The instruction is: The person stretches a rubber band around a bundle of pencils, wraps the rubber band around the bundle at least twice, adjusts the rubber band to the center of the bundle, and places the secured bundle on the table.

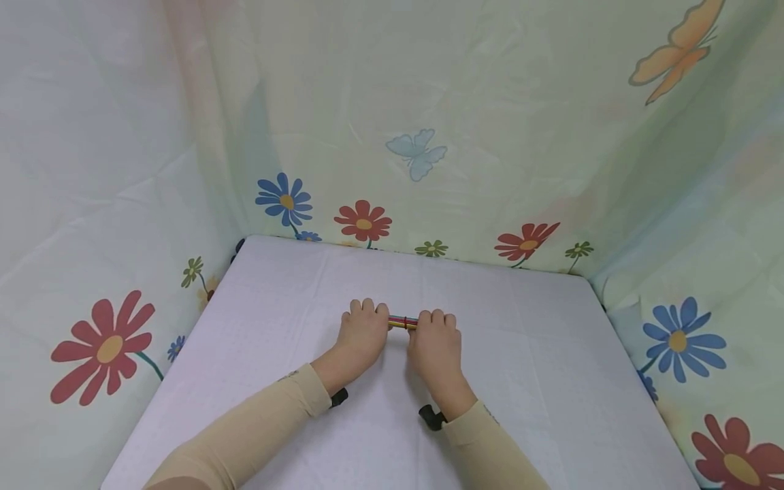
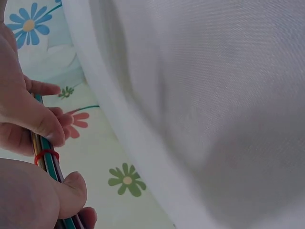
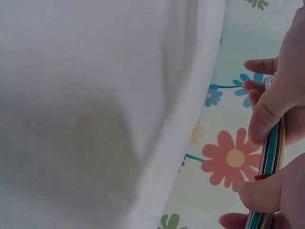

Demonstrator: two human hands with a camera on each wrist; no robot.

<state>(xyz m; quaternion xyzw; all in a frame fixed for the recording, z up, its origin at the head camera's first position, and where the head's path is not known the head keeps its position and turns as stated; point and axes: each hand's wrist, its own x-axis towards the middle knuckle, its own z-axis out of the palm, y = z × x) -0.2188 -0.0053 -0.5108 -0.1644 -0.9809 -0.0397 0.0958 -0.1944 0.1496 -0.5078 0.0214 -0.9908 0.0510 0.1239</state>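
A bundle of slim coloured sticks (image 1: 397, 321), pencil-like, is held level above the white-covered table. A red band (image 2: 46, 155) circles its middle. My left hand (image 1: 364, 335) grips the left part, with the thumb along the underside in the left wrist view. The right part is gripped by my right hand (image 1: 436, 346), whose thumb presses against the sticks in the right wrist view. Between the two hands a short stretch with the band shows. Teal, dark and gold sticks (image 3: 270, 150) appear from below; both ends of the bundle are largely covered by the hands.
The white tablecloth (image 1: 514, 381) spreads under both arms. Behind the table and along both sides hangs a pale curtain (image 1: 343, 122) printed with flowers and butterflies. A black wrist mount (image 1: 432, 417) sits under the right cuff, and another (image 1: 339, 397) under the left cuff.
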